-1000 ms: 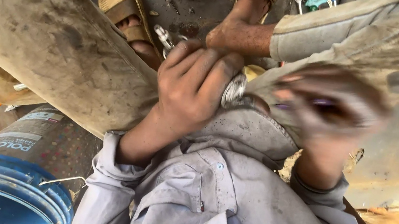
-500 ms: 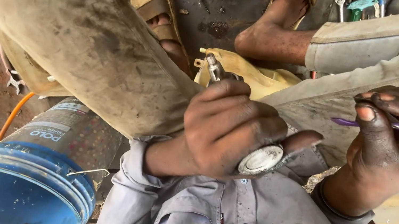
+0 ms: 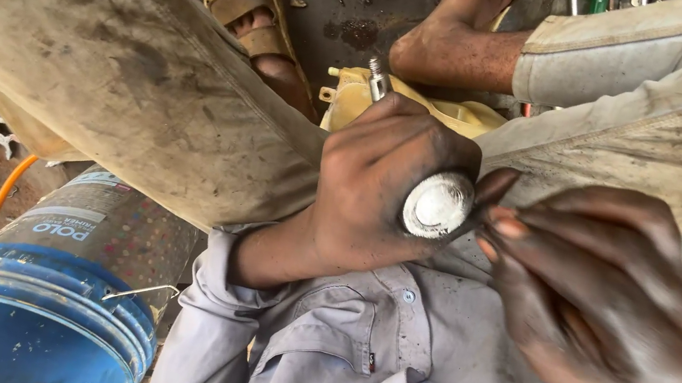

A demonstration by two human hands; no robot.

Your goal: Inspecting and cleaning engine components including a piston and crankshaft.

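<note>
Silver round metal part, dull face, gripped in L hand.

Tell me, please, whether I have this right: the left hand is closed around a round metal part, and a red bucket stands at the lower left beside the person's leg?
Not quite: the bucket is blue, not red, as the head view shows. The rest holds: the left hand is closed around the round metal part, and the bucket stands at the lower left beside the leg.
</note>
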